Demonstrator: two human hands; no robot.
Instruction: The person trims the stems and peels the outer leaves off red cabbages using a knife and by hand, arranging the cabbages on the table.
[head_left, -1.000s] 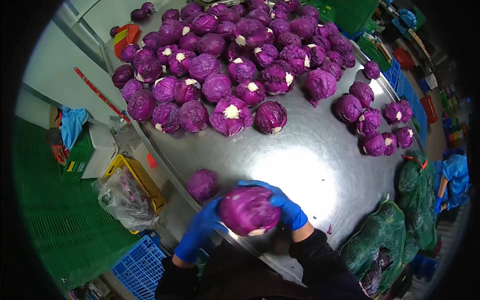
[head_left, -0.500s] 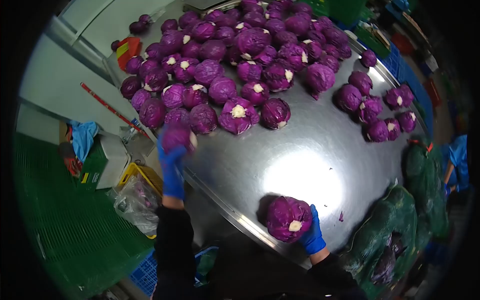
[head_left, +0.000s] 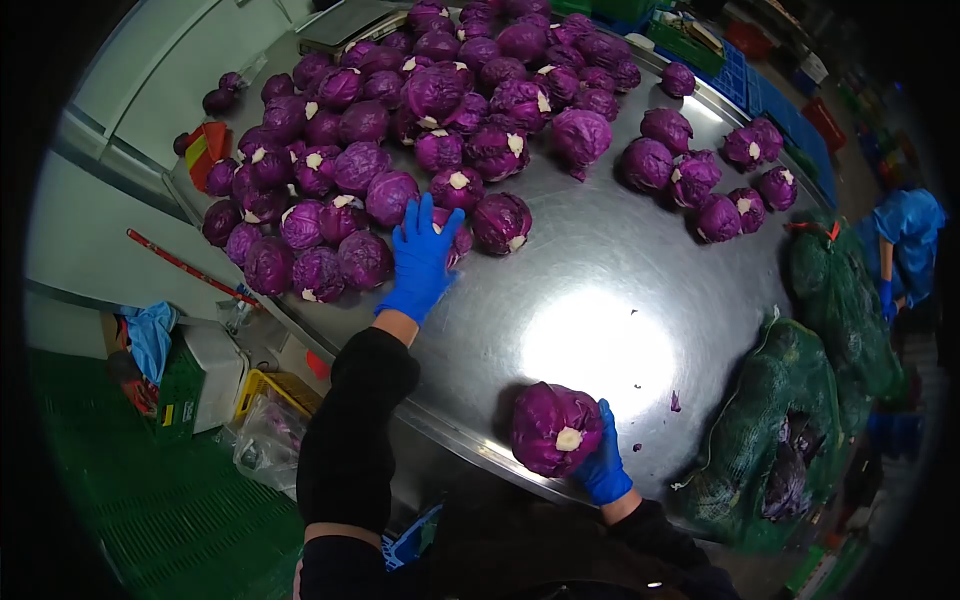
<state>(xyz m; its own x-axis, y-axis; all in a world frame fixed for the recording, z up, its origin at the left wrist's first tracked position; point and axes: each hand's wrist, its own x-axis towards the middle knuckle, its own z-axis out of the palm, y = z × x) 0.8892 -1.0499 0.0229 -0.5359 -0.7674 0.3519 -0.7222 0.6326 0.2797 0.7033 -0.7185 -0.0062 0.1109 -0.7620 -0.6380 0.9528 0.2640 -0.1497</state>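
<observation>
My right hand (head_left: 606, 462), in a blue glove, is closed around the side of a large red cabbage (head_left: 548, 425) near the table's front edge, its pale cut stem facing me. Over at the front of the pile, my left hand (head_left: 420, 262), also gloved in blue, reaches over another red cabbage (head_left: 458, 240) with its fingers spread. That cabbage is mostly hidden under the hand, with only its right side showing. Close to it sit one red cabbage (head_left: 501, 222) on the right and another (head_left: 365, 259) on the left.
Many red cabbages (head_left: 432, 92) are heaped at the back of the metal table (head_left: 480, 330). A smaller group (head_left: 695, 178) lies to the right. Filled green net bags (head_left: 765, 420) stand at the right edge. A co-worker in blue (head_left: 908, 240) is beyond. A yellow crate (head_left: 285, 388) is at lower left.
My left hand has let go of the cabbage it held at the pile's left front and moved right onto another. My right hand still holds its cabbage. The view has shifted.
</observation>
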